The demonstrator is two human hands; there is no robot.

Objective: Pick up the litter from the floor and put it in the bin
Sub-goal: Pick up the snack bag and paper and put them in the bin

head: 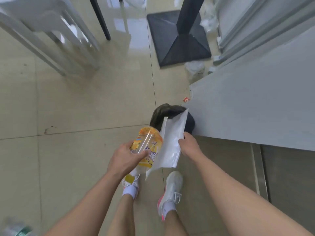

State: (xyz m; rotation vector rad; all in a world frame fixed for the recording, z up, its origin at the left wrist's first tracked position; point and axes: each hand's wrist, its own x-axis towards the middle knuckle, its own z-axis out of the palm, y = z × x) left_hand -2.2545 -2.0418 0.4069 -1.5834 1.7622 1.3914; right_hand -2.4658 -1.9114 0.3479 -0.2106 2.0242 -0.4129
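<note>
1. Two bare hands are in my view, and each one is grasping one piece of litter.
2. My left hand (pixel 125 158) is clenched around one clear plastic bottle (pixel 144 147), held tilted with its yellow cap (pixel 129 179) pointing down toward my shoes.
3. One yellow and orange label (pixel 153 138) wraps the bottle; it carries purple characters, but they are too blurred for me to read, so I cannot give the brand.
4. My right hand (pixel 189 145) pinches the edge of one flat white plastic bag (pixel 171 138), which hangs in the air just beside the bottle. I see no writing on it.
5. One dark bin (pixel 163 114) with a black liner stands on the floor (pixel 85 99), partly under the corner of the grey table (pixel 255 108). The top of the bag is over its opening.
6. More litter lies on the floor: one small red scrap (pixel 186 99) near the table corner, some crumpled white pieces (pixel 195 68) beside the black table base (pixel 179 41), and one clear bottle with a green label (pixel 18 229) at the bottom left.
7. Two white shoes (pixel 172 186) with pink soles are below the hands.
</note>
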